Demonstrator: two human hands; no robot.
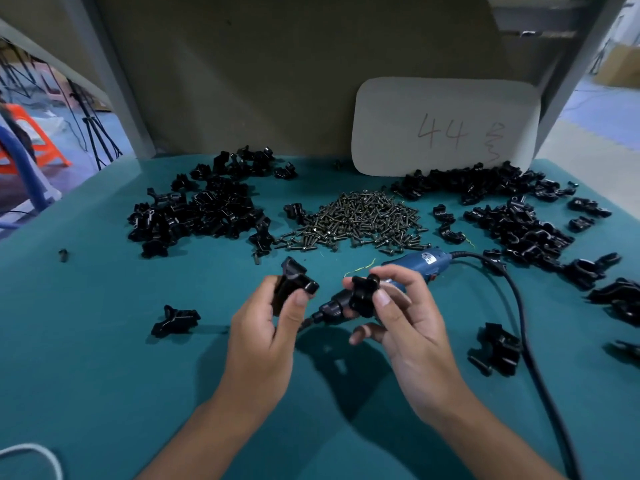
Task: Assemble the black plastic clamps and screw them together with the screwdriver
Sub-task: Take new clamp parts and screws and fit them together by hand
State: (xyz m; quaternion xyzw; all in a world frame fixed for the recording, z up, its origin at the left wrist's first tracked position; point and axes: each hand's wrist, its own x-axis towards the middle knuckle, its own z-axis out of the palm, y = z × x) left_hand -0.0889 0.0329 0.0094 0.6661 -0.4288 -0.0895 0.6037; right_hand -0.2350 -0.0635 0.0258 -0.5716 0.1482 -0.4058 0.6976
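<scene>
**Two clamp halves held over the teal bench**

A teal mat (104,341) covers the bench, with a screw pile (356,220) between two heaps of black parts. The left hand (266,327) grips one clamp piece (292,282); the right hand (405,317) pinches another (363,294) — apart, above the blue electric screwdriver (415,263) lying on the mat.

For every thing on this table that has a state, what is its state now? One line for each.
left hand: grips one black clamp piece, raised off the table
right hand: pinches a second clamp piece, not yet joined to the first
electric screwdriver: lying on the green table, not held
screws: loose in a pile
clamp parts, left pile: loose heap
clamp parts, right pile: loose heap
</scene>
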